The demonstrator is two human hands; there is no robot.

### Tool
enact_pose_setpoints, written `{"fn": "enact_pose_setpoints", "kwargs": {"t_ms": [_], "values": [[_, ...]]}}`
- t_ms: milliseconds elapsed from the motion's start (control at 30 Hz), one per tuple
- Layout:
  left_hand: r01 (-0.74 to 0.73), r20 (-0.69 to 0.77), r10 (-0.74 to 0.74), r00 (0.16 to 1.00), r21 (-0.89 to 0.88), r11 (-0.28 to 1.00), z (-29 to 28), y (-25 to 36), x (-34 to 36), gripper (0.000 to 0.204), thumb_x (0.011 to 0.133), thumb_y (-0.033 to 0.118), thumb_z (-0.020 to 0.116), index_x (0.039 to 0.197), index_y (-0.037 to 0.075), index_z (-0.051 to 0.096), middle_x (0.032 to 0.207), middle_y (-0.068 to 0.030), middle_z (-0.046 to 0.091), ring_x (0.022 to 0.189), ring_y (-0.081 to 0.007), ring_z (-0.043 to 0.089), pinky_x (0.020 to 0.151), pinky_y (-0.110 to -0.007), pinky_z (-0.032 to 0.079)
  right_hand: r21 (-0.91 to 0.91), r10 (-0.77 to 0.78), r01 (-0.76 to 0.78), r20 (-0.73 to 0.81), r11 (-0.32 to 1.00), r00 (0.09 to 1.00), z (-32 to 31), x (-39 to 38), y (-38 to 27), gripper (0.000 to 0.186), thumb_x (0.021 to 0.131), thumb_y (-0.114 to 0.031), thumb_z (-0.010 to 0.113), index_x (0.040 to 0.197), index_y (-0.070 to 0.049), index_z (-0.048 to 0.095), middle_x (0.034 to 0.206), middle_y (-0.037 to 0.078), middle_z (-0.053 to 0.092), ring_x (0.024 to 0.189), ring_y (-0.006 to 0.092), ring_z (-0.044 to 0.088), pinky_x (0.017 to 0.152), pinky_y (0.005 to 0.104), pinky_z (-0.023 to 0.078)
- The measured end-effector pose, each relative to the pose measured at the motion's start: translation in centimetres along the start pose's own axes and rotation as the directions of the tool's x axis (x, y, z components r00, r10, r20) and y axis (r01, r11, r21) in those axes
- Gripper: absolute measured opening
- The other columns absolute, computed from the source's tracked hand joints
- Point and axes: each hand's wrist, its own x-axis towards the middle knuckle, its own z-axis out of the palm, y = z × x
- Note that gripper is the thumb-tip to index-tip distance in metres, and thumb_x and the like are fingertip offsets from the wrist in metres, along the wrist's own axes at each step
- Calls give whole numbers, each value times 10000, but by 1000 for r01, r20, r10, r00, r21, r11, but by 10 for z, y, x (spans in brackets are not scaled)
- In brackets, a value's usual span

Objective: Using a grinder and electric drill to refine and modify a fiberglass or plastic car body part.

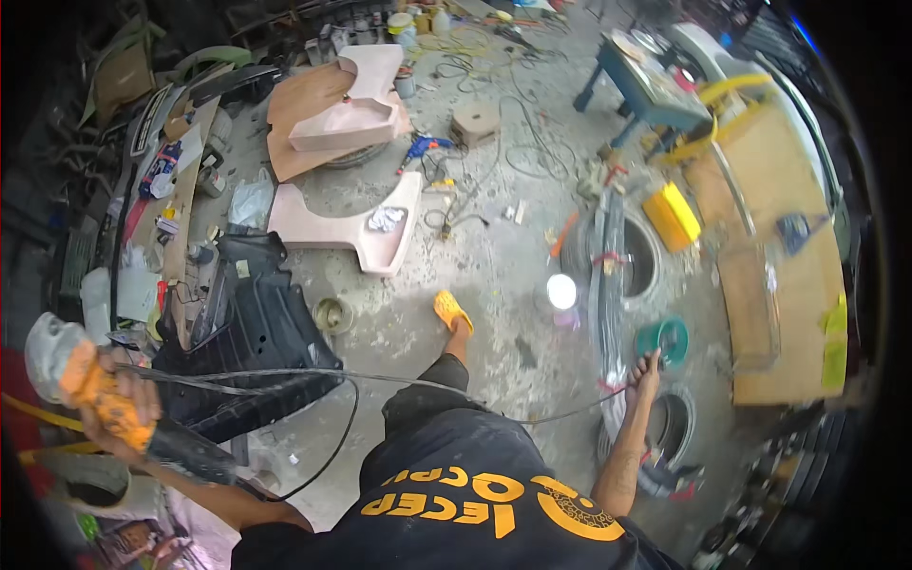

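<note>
A grey concrete floor, mottled with pale patches, is seen through the middle of the frame. At upper right, a blue table is stood on the floor, its top crowded with small items. The right side is taken up by a broad tan board. A thin blue light is seen in the upper right corner.

Power tool | orange, dark rear, whitish head | tilted, far left || dark cord | partly looped, sagging rightward
</note>
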Motion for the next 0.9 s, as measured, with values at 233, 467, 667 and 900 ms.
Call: {"fn": "enact_pose_setpoints", "kwargs": {"t_ms": [233, 467, 667, 900], "values": [[267, -331, -387, 861, -353, 897, 20, -218, 180, 535, 892, 295, 672, 1260, -38, 472, 960, -161, 636, 676, -288, 677, 605, -387, 590, -599, -166, 491, 514, 633, 842, 383, 105, -50, 250, 1036, -377, 589, 971, -136, 573, 723, -102, 465, 562, 22, 409, 478, 217, 277], [409, -558, -572, 601, -399, 820, 50, -381, 280, 367, 864, 219, 695, 1124, -3, 560, 824, -128, 659, 581, -254, 678, 524, -367, 577, -626, 397, 719, 768, 302, 502, 599, 199, -33, 312, 985, -294, 631, 1014, 8, 703, 661, 0, 547, 618, 109, 492, 578, 330, 402], [231, -730, -614, 300, -569, 789, 91, -498, 309, 307, 889, 219, 678, 1096, 23, 564, 759, -88, 613, 584, -242, 670, 537, -353, 561, -629, 843, 772, 463, 94, 275, 770, 285, 19, 421, 936, -431, 701, 860, -17, 693, 654, 16, 558, 654, 131, 523, 614, 344, 425], [-104, -856, -408, -317, -397, 912, 181, -661, 401, 436, 857, 325, 749, 1127, 7, 622, 858, -55, 645, 658, -197, 681, 605, -347, 591, -427, 996, 904, 64, -31, 64, 929, 427, 111, 399, 970, -431, 665, 865, -47, 642, 723, -23, 582, 707, 92, 525, 618, 315, 418]]}}
